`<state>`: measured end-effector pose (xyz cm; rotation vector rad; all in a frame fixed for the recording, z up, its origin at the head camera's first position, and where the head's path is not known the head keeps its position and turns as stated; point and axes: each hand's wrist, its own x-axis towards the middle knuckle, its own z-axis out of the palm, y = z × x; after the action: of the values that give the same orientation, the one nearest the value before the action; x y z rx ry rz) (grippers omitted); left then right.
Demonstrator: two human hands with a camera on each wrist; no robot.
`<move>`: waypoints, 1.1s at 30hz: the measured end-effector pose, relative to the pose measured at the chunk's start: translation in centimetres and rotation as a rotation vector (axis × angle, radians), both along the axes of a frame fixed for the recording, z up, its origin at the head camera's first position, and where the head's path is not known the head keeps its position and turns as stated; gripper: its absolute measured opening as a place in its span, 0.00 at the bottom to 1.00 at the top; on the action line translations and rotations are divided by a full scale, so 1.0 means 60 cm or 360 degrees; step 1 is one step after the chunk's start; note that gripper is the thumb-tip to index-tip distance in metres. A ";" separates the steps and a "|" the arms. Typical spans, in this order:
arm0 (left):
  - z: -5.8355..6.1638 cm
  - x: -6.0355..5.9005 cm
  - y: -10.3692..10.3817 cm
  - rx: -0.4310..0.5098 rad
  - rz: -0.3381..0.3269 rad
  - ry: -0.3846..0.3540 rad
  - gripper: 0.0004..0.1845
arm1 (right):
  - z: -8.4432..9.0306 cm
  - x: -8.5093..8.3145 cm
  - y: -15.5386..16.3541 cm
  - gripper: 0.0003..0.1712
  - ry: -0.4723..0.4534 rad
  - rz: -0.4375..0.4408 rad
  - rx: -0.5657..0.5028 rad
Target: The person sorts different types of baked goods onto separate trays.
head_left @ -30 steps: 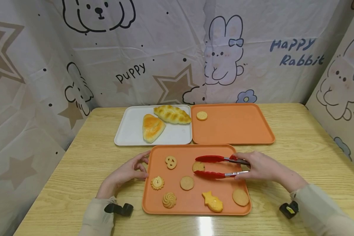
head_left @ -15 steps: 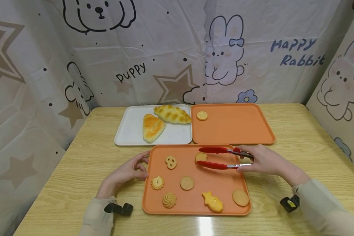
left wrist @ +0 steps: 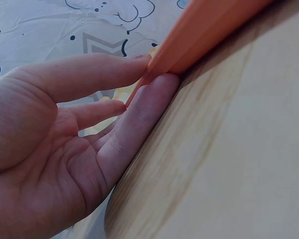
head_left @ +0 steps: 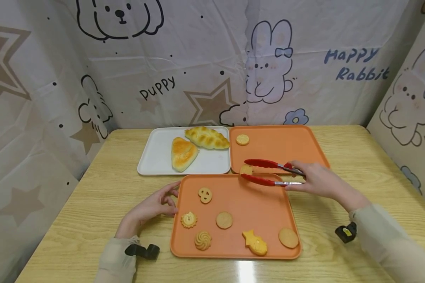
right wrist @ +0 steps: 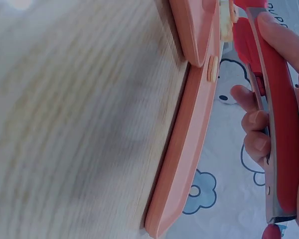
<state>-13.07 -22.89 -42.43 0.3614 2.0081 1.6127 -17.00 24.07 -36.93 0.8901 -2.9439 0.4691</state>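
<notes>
Small round tan cookie (head_left: 246, 169) in red tongs (head_left: 265, 172).

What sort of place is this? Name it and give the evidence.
Probably a staged tabletop set, not a real kitchen: a wooden table boxed in by cartoon-print cloth, with trays of pastries and cookies worked by red tongs.
</notes>
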 end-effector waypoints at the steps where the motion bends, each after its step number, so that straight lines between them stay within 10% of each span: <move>1: -0.001 0.000 0.000 0.0000 0.0001 0.0002 0.45 | 0.000 -0.003 0.000 0.31 0.0004 -0.0003 -0.0013; 33: -0.002 -0.001 0.001 -0.0019 0.0028 -0.0024 0.46 | -0.018 -0.077 -0.037 0.41 -0.0228 -0.0332 0.0077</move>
<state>-13.12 -22.84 -42.56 0.3272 2.0143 1.6088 -21.64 21.83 -38.03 0.5655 -3.1440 0.4700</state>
